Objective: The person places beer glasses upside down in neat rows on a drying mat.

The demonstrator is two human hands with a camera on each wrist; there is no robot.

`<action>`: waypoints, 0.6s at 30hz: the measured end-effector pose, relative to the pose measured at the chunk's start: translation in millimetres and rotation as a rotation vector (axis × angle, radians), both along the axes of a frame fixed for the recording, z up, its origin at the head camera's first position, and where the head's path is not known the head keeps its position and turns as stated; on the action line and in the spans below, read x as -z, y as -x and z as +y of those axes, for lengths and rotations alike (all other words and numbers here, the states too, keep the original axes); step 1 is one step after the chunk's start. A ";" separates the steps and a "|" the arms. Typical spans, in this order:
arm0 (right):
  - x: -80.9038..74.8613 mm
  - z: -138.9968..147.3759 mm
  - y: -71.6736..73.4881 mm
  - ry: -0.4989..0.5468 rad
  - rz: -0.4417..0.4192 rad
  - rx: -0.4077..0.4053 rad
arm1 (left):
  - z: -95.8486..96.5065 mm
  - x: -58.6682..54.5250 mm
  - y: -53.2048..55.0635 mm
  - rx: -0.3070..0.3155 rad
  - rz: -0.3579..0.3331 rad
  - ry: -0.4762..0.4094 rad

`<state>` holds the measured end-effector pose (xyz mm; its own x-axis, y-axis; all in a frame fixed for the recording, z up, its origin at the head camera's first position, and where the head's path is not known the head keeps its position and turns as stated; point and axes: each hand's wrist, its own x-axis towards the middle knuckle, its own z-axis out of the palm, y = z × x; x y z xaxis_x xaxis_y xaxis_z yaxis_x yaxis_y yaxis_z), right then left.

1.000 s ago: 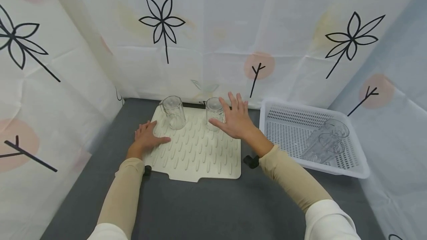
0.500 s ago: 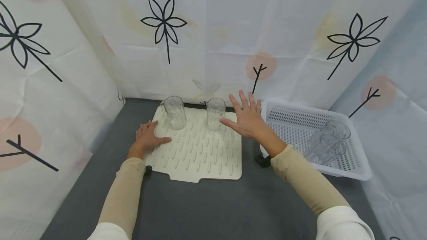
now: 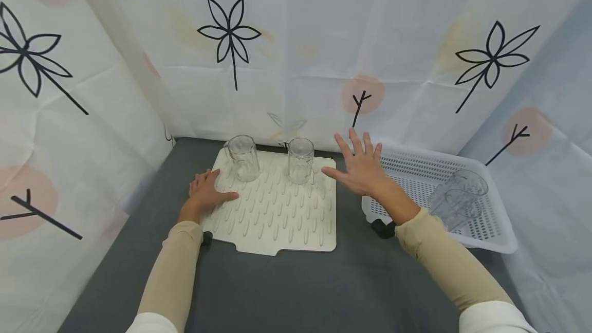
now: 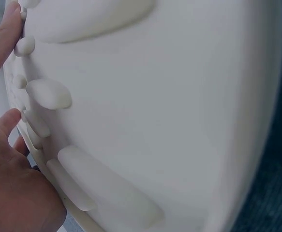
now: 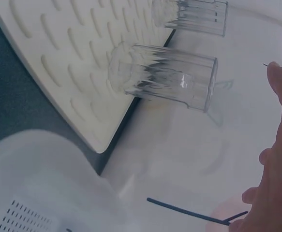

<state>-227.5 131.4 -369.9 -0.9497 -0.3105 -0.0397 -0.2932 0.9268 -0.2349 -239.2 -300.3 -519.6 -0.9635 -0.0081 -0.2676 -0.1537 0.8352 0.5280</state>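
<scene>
Two clear glass mugs stand toward the back of a cream ridged drying mat (image 3: 273,220): one glass mug (image 3: 243,161) on the left, another glass mug (image 3: 300,163) to its right. My left hand (image 3: 203,191) rests on the mat's left edge, thumb stretched inward over the ridges. In the air between the mat and a white perforated basket (image 3: 501,220), my right hand (image 3: 363,168) is spread wide and holds nothing. The right wrist view shows both mugs apart from that hand, the nearer mug (image 5: 165,77) close to the mat's corner.
Inside the basket, at its right end, lie clear glasses (image 3: 458,197), overlapping so their number is hard to tell. Patterned white cloth (image 3: 287,66) walls the dark grey table (image 3: 324,292) at the back and both sides.
My right hand has moved away from the right-hand mug, rightward to the basket's near left side, fingers spread. The left hand stays on the mat, and both mugs keep their places.
</scene>
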 end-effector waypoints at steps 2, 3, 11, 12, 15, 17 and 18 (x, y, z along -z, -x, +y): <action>-2.0 5.0 -1.6 0.008 0.001 -0.003 | -0.3 1.5 1.0 -0.001 0.003 0.002; -2.8 7.4 -2.4 0.013 -0.001 -0.004 | -0.5 2.1 1.2 0.000 0.003 0.003; -2.2 30.4 -11.4 0.047 -0.021 0.024 | -3.7 11.8 5.0 0.000 0.014 -0.012; -2.1 34.1 -12.4 0.049 -0.021 0.028 | -3.8 12.3 5.3 0.003 0.014 -0.012; -2.6 45.0 -14.7 0.065 -0.020 0.045 | -3.5 11.4 4.6 0.005 0.008 -0.004; -4.1 51.9 -16.5 0.071 -0.016 0.057 | -2.9 9.0 3.5 0.006 0.008 0.002; -4.9 55.4 -17.4 0.071 -0.016 0.064 | -2.5 7.6 2.9 0.007 0.007 -0.001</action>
<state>-210.1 186.8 -364.9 -0.9673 -0.2514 -0.0347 -0.2293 0.9243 -0.3051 -242.2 -302.8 -527.2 -0.9655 -0.0012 -0.2604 -0.1440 0.8357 0.5300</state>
